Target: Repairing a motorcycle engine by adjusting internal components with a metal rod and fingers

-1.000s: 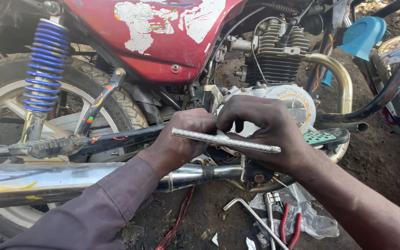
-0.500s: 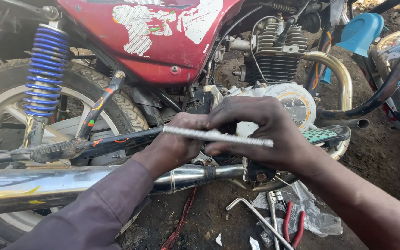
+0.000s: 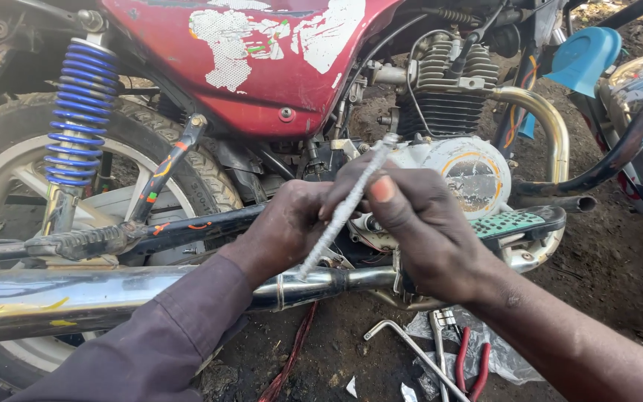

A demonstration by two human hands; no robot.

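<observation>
Clearly, the head view, the only one, shows both hands meeting in front of the motorcycle's engine case (image 3: 464, 175), with a thin silvery rod (image 3: 344, 212) between them. The rod's long axis runs on a steep slant: its upper end points up and to the right toward the finned cylinder (image 3: 448, 89), and its lower end drops down and to the left, ending just above the chrome exhaust pipe (image 3: 113, 294). The right hand (image 3: 426, 234) is closed around the rod's upper half, thumb pressed flat against it with the nail facing the camera, so the rod lies directly in that grip. The left hand (image 3: 288, 227), in a dark purple sleeve (image 3: 158, 342), sits just to the left of the rod and slightly behind it, fingers curled; whether it pinches the rod or something hidden behind cannot be told. The right hand is plainly the nearer to the rod.

Behind them stand the red side panel (image 3: 277, 67), the blue coil shock (image 3: 80, 112) and the rear tyre (image 3: 187, 179). On the dirt ground (image 3: 604, 275) below the right forearm lie red-handled pliers (image 3: 470, 365) and a bent metal wrench (image 3: 403, 342), well apart from both hands.
</observation>
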